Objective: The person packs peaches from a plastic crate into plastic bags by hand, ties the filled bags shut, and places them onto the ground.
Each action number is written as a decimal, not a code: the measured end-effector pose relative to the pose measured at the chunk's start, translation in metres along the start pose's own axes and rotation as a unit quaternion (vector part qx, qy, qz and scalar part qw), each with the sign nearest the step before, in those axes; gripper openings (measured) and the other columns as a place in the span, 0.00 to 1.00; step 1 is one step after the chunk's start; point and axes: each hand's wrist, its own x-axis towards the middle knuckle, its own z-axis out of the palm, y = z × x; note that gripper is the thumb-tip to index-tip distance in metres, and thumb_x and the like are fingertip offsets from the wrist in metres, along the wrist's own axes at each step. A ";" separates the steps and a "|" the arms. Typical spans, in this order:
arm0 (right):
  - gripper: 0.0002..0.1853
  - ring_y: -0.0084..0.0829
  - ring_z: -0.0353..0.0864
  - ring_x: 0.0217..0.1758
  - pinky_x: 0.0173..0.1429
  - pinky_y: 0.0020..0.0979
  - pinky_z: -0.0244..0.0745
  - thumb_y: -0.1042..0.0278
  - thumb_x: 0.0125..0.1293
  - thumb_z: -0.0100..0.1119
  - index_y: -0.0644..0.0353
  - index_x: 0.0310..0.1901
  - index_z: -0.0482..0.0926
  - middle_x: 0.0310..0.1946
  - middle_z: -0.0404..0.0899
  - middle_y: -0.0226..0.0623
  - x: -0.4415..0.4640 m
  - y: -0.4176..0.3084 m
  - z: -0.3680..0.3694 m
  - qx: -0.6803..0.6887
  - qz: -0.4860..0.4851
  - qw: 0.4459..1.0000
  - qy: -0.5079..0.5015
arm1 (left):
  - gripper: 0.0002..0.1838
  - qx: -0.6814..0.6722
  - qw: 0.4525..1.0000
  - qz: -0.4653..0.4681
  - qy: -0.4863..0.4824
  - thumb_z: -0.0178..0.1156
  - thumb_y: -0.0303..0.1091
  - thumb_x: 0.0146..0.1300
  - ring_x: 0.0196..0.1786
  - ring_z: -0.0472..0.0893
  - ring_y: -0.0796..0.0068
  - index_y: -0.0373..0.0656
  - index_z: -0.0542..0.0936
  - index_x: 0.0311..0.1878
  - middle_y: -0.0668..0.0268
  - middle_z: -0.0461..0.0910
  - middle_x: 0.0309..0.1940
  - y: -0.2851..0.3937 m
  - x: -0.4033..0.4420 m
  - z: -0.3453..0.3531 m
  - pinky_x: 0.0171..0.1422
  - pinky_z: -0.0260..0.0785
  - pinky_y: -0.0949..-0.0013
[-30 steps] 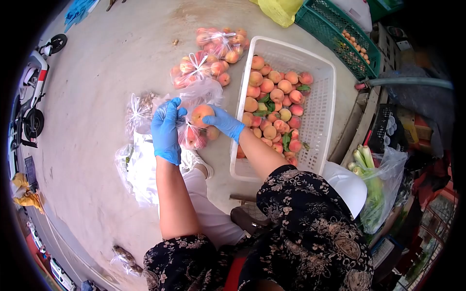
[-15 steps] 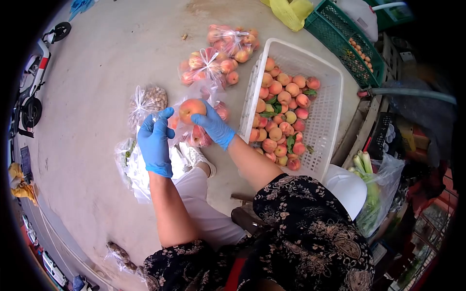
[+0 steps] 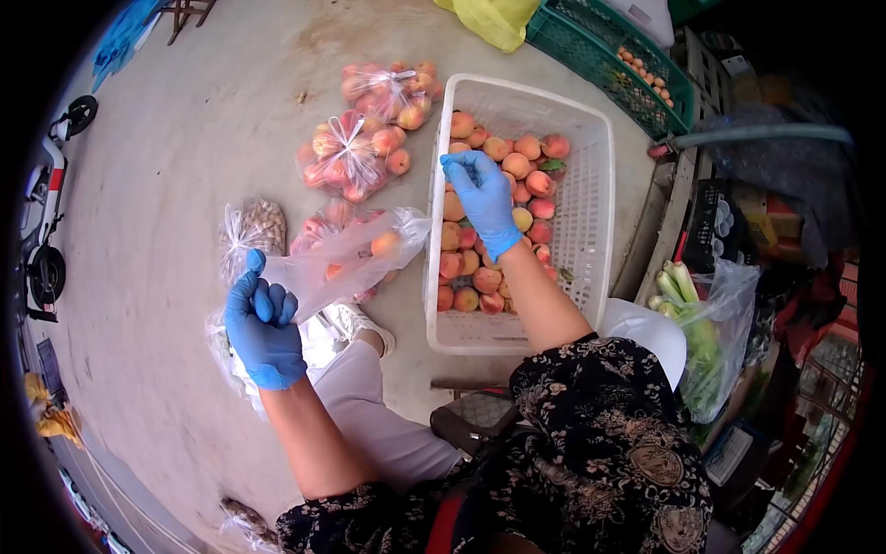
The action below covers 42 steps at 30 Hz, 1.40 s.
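Note:
My left hand (image 3: 265, 323), in a blue glove, is closed on the mouth of a clear plastic bag (image 3: 323, 277). The bag stretches out to the right, with a peach (image 3: 386, 244) inside it. My right hand (image 3: 484, 198), gloved too, is over the left part of a white plastic crate (image 3: 600, 231) of peaches (image 3: 540, 185). Its fingers are loosely bent, and no object shows in them. Some peaches under this hand are hidden.
Knotted bags of peaches (image 3: 346, 152) lie on the concrete floor beside the crate. A bag of brown, nut-like things (image 3: 263, 226) is near my left hand. At the right are green crates (image 3: 591, 51), a hose (image 3: 766, 135) and bagged leeks (image 3: 701, 332).
The peach from my right hand is now in the plastic bag. My right hand has moved right, over the crate. My left hand still holds the bag; the whole view has shifted.

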 end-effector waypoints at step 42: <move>0.28 0.37 0.77 0.42 0.46 0.38 0.73 0.49 0.54 0.61 0.63 0.50 0.73 0.41 0.77 0.43 0.129 0.193 -0.070 0.119 0.402 0.905 -0.076 | 0.20 0.210 0.976 -0.061 -0.015 0.47 0.31 0.62 0.12 0.53 0.86 0.39 0.71 0.58 0.77 0.56 0.10 -0.011 0.004 0.032 0.16 0.45 0.80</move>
